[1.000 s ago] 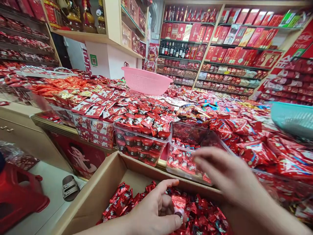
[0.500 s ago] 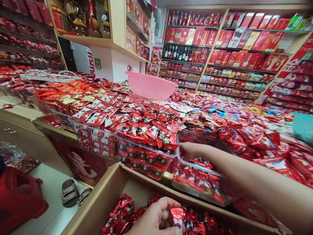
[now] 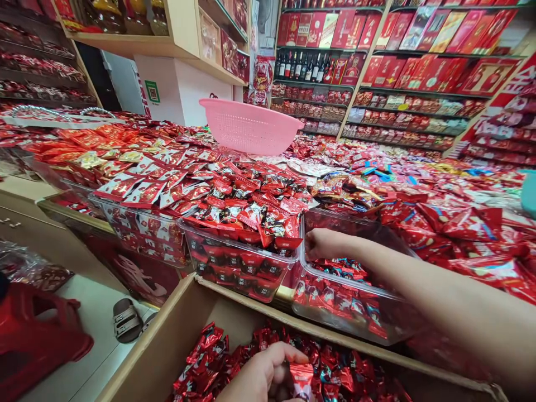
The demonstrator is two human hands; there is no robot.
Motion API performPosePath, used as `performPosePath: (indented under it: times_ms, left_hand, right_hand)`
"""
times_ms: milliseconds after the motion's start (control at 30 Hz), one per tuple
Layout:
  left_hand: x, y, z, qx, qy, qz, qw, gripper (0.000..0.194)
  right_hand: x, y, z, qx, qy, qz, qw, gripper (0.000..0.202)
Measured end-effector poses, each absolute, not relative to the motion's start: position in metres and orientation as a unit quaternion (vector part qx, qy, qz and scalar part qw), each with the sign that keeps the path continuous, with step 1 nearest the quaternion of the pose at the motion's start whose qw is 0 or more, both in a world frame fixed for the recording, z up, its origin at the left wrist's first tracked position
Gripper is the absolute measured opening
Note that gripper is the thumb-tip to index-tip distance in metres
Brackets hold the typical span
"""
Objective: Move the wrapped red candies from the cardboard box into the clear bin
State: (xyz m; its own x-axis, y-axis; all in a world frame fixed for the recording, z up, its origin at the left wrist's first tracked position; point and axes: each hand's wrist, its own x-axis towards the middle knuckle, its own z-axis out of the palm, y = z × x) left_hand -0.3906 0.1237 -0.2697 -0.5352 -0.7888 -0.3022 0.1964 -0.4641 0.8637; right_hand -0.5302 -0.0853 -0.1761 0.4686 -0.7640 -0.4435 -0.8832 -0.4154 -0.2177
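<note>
My left hand (image 3: 268,371) is low in the cardboard box (image 3: 163,335), its thumb and fingers closed around a red-wrapped candy (image 3: 302,379). Loose red foil candies (image 3: 205,357) lie around it in the box. My right hand (image 3: 325,244) reaches into a clear plastic bin (image 3: 355,288) just beyond the box, close to the bin's left wall. Its fingers are curled, and whatever they hold is hidden. Under that hand, more red candies (image 3: 330,301) cover the bottom of this bin.
Left of that bin stands a full clear bin (image 3: 238,268) of red-and-black candies. A pink basket (image 3: 251,128) rests on the heaped sweets behind. On the floor at left are a red plastic stool (image 3: 46,324) and sandals (image 3: 127,321). Stocked shelves (image 3: 352,89) line the back wall.
The camera view has tilted down and shifted. My right hand has come up a little in the bin, showing its curled fingers. My left hand still grips a candy in the box.
</note>
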Motion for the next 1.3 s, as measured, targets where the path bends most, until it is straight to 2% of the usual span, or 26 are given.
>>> performPosePath:
  times_ms: [200, 333, 500, 633, 733, 867, 1067, 1133, 1233, 1300]
  left_hand:
    - [-0.389, 0.124, -0.266, 0.37, -0.423, -0.766, 0.313, 0.057]
    - [-0.389, 0.124, -0.269, 0.373, -0.423, -0.761, 0.32, 0.056]
    - [-0.389, 0.124, -0.273, 0.383, -0.439, -0.752, 0.308, 0.052]
    - [-0.39, 0.126, -0.269, 0.389, -0.44, -0.744, 0.319, 0.052]
    - [-0.392, 0.125, -0.264, 0.391, -0.449, -0.722, 0.353, 0.051]
    - [-0.393, 0.122, -0.257, 0.398, -0.44, -0.697, 0.404, 0.036]
    - [-0.39, 0.12, -0.255, 0.4, -0.432, -0.662, 0.465, 0.035]
    - [-0.388, 0.121, -0.255, 0.391, -0.44, -0.653, 0.478, 0.032]
    - [-0.387, 0.122, -0.25, 0.368, -0.443, -0.64, 0.508, 0.029]
    - [-0.387, 0.123, -0.243, 0.357, -0.438, -0.634, 0.528, 0.029]
  right_hand:
    - [-0.534, -0.081, -0.177, -0.782, 0.52, 0.297, 0.174, 0.034]
    - [-0.531, -0.078, -0.182, -0.785, 0.5, 0.332, 0.152, 0.046]
    - [-0.527, -0.073, -0.176, -0.798, 0.499, 0.32, 0.11, 0.048]
    - [-0.528, -0.07, -0.17, -0.8, 0.501, 0.312, 0.11, 0.036]
    - [-0.532, -0.075, -0.163, -0.812, 0.506, 0.275, 0.1, 0.03]
    - [-0.542, -0.085, -0.157, -0.835, 0.51, 0.193, 0.072, 0.03]
    - [-0.554, -0.077, -0.167, -0.794, 0.542, 0.241, 0.133, 0.015]
    - [-0.552, -0.071, -0.158, -0.796, 0.549, 0.226, 0.121, 0.011]
    - [-0.545, -0.052, -0.126, -0.829, 0.542, 0.131, 0.051, 0.011]
    - [-0.541, -0.025, -0.106, -0.856, 0.516, 0.021, 0.012, 0.016]
